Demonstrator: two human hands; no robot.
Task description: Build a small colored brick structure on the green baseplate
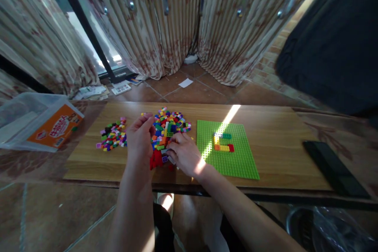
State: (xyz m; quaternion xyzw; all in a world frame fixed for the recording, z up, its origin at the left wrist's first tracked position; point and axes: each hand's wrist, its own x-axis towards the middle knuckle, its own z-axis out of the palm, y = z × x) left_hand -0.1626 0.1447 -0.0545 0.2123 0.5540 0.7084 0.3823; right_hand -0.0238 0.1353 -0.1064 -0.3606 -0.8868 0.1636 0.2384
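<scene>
A large heap of mixed toy building bricks lies on the wooden table, with red bricks at its near edge. My left hand is over the heap's left side, its fingers curled in; what they hold, if anything, is hidden. My right hand reaches into the heap's near right part, fingers bent together beside a grey brick; whether it is gripped is too small to make out. On the green baseplate to the right, yellow, orange, red and teal bricks form an open-sided outline.
A smaller pile of bricks lies left of my left hand. A see-through plastic tub with an orange label stands at the table's left end. A black phone-like slab lies at the right end. Curtains hang beyond the table.
</scene>
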